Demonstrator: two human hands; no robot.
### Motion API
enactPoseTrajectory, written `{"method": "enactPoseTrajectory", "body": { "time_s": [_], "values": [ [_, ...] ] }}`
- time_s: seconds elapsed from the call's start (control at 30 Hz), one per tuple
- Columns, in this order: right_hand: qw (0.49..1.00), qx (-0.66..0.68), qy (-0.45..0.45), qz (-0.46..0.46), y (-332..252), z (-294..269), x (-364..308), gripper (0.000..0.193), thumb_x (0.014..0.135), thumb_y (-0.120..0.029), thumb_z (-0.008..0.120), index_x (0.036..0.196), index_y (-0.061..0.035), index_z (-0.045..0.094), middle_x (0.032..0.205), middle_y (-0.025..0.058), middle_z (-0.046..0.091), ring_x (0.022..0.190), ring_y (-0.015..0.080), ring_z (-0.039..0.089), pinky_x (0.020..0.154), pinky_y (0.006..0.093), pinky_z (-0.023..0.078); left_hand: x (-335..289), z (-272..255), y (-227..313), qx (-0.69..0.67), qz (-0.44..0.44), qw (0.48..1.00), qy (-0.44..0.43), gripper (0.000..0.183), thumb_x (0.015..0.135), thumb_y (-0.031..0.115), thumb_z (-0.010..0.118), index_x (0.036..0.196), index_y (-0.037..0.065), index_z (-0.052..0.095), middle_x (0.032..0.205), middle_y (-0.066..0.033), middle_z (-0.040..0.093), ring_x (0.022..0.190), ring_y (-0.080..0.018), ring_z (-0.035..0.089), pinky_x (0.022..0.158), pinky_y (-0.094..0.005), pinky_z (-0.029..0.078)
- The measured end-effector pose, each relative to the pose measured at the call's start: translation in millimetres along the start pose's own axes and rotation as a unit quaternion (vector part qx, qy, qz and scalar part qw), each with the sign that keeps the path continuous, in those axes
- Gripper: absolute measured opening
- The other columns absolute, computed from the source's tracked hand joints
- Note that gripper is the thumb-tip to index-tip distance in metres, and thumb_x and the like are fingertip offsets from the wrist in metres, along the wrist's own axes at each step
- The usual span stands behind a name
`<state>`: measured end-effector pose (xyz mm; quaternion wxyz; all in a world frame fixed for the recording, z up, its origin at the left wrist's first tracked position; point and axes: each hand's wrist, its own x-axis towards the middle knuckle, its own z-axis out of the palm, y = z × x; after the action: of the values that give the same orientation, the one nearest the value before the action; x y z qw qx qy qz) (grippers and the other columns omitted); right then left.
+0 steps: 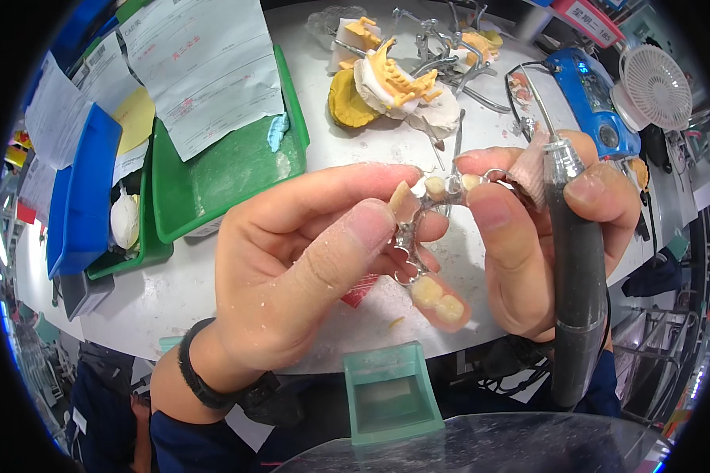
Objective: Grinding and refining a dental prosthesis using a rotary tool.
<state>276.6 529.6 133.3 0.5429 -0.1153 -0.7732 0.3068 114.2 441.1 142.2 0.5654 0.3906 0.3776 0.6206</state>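
Note:
My left hand (292, 252) pinches a removable partial denture (427, 293) between thumb and fingers. Its metal framework curves between my hands, with thin clasps, pink base material and several tooth-coloured teeth. My right hand (521, 260) closes its thumb and forefinger on the far right end of the denture. Held in the same right hand is a dark handpiece (577, 268), upright, with its silver nose and thin bur (539, 98) pointing up and away from the denture. The fingers cover parts of the framework.
Green trays (221, 193) with paper sheets (205, 79) and a blue bin (83, 197) stand left. Dental models (390, 79) and metal articulators (434, 47) lie at the back. A blue control unit (592, 98) and white fan (655, 87) stand right; a pale green drawer (394, 433) projects in front.

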Motion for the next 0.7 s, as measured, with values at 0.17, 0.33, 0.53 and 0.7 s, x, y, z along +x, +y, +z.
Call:
{"method": "enactPoseTrajectory", "body": {
  "time_s": [0.17, 0.33, 0.53, 0.7],
  "values": [
    [1.0, 0.011, 0.014, 0.009, -5, 5, 0, 0.045, 0.078, 0.008, 0.058, 0.113, -0.0109, 0.035, 0.083, 0.0142, 0.055, 0.07, 0.019, 0.058, 0.072, 0.0353, 0.052, -1, 2, 3, -0.001, -0.008, 1.0, 0.006, 0.034, 0.091, 0.019, 0.045, 0.116, -0.005, 0.048, 0.092, -0.0179, 0.062, 0.071, -0.0187, 0.063, 0.06, -0.0286, 0.054],
    [0.999, 0.004, 0.0, -0.034, 3, 2, 0, 0.044, 0.078, 0.007, 0.057, 0.113, -0.0109, 0.036, 0.079, 0.0128, 0.054, 0.07, 0.0192, 0.057, 0.069, 0.0354, 0.052, -2, 1, 5, 0.004, -0.026, 1.0, 0.002, 0.034, 0.091, 0.02, 0.046, 0.114, -0.005, 0.049, 0.091, -0.0176, 0.062, 0.072, -0.0186, 0.063, 0.061, -0.0286, 0.054],
    [1.0, 0.013, -0.004, -0.023, 0, 5, -2, 0.044, 0.079, 0.006, 0.057, 0.112, -0.0127, 0.034, 0.082, 0.015, 0.052, 0.076, 0.0211, 0.06, 0.068, 0.0332, 0.052, 0, -2, 1, -0.044, -0.023, 0.999, -0.02, 0.034, 0.09, 0.02, 0.046, 0.114, -0.004, 0.045, 0.094, -0.0217, 0.061, 0.078, -0.024, 0.064, 0.067, -0.0348, 0.055],
    [0.999, 0.029, -0.009, 0.03, -9, 5, -5, 0.045, 0.08, 0.006, 0.057, 0.111, -0.0158, 0.033, 0.09, 0.016, 0.051, 0.08, 0.0219, 0.061, 0.068, 0.0303, 0.052, 0, -5, -1, -0.065, -0.032, 0.996, -0.043, 0.026, 0.087, 0.012, 0.049, 0.109, -0.002, 0.044, 0.097, -0.0239, 0.061, 0.088, -0.0301, 0.063, 0.08, -0.041, 0.052]
  ]
}}
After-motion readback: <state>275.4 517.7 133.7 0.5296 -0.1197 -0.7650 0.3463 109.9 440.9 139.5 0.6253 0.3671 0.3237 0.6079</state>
